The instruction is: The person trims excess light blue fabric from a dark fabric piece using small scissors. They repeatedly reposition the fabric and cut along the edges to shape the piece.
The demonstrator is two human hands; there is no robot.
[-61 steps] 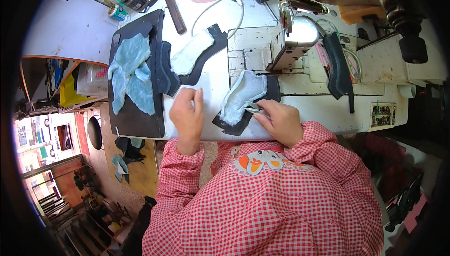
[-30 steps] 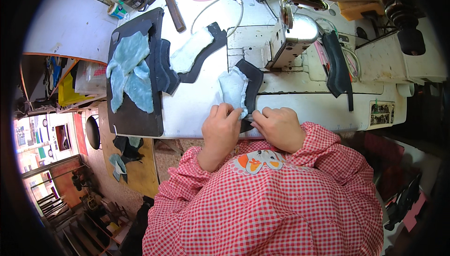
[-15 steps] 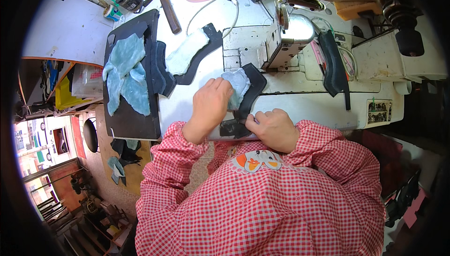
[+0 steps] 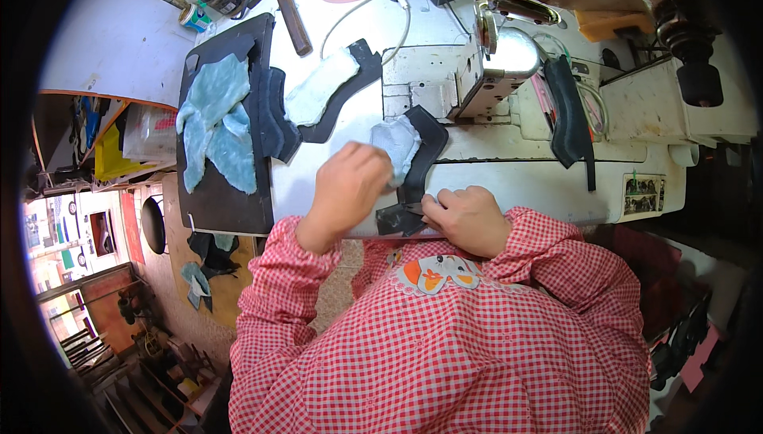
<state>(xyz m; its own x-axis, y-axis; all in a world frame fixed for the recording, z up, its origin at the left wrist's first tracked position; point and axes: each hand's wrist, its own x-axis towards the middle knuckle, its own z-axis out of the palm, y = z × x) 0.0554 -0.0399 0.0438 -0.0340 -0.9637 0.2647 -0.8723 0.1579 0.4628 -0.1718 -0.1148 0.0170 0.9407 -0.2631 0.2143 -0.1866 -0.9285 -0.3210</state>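
A dark leather-like shoe-upper piece (image 4: 431,136) with a pale blue-grey fuzzy lining (image 4: 395,148) lies on the white sewing-machine table in front of me. At the lining's left edge is my left hand (image 4: 347,187), slightly blurred, its fingers curled together; whatever they hold is hidden. My right hand (image 4: 469,215) is closed near the table's front edge. From its fingers a small pointed metal tool (image 4: 412,208) sticks out to the left, over a small dark piece (image 4: 397,221) at the lower end of the upper.
The sewing machine head (image 4: 497,64) stands just beyond my right hand. To the left lie another lined upper (image 4: 322,88) and teal fuzzy pieces (image 4: 218,136) on a black board (image 4: 226,213). A hammer (image 4: 292,17) rests behind; a dark strip-like piece (image 4: 566,112) lies at the right.
My left hand has moved slightly left and down from the lining. The upper's lower dark end has shifted a little, and the pointed tool now shows more clearly at my right fingers.
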